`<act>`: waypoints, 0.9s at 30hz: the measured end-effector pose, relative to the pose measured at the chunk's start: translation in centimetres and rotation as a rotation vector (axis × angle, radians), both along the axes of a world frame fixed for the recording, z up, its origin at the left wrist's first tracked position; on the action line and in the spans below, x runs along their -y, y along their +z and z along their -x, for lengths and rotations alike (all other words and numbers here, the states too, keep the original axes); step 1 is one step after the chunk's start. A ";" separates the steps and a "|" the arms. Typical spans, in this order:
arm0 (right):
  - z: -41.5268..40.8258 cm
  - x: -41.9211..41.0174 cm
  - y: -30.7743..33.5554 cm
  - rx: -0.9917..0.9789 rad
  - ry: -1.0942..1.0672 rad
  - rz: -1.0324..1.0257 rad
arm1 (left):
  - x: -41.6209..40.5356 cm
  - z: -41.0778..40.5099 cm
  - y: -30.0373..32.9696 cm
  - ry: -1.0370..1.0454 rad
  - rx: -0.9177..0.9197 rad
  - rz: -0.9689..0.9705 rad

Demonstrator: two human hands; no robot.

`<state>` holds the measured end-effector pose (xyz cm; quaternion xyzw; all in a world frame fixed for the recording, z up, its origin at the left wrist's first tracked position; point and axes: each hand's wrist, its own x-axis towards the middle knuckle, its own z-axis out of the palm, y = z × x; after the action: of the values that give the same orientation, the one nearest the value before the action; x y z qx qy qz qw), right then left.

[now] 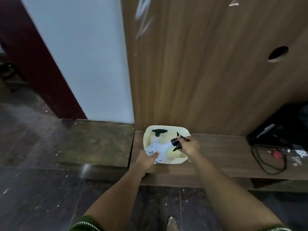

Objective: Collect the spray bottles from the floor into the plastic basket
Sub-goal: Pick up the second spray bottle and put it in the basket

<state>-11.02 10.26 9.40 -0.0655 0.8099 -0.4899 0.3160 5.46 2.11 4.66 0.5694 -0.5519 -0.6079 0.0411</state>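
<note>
Item: cream plastic basket (180,161) on a low wooden ledge (216,164), against the far wood panel (200,64). Contents: 1 spray bottle (157,137) (black trigger head) at far left. 2nd bottle, white (160,150), held over the basket: left hand (146,160) grip clamped on its body, right hand (189,145) grip clamped on its black nozzle.

Both bare arms reach forward and down, nearly straight, converging toward the middle. The left hand (146,160) has its palm turned inward, thumb on top, and fingers curled underneath out of sight, closed in a grip. The right hand (189,145) sits slightly farther forward and higher, knuckles up, fingers bent tightly closed in a grip. Dark green sleeve edges show at both upper arms. A bare foot (172,223) stands below.
</note>
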 end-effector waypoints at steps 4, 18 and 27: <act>6.3 -1.0 -1.7 -0.138 0.108 -0.088 | -1.0 6.5 -1.6 0.028 -0.070 -0.164; 11.6 4.3 -9.0 -0.576 0.545 -0.222 | 1.3 16.3 -8.4 0.379 -0.233 -0.580; 12.5 7.1 -13.2 -0.530 0.611 -0.259 | 5.2 16.2 -10.4 0.228 -0.135 -0.464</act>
<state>-23.55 3.12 -3.81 -0.3859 0.8614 -0.2342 0.2329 -10.75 -3.05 -5.71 0.5804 -0.3261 -0.7460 0.0144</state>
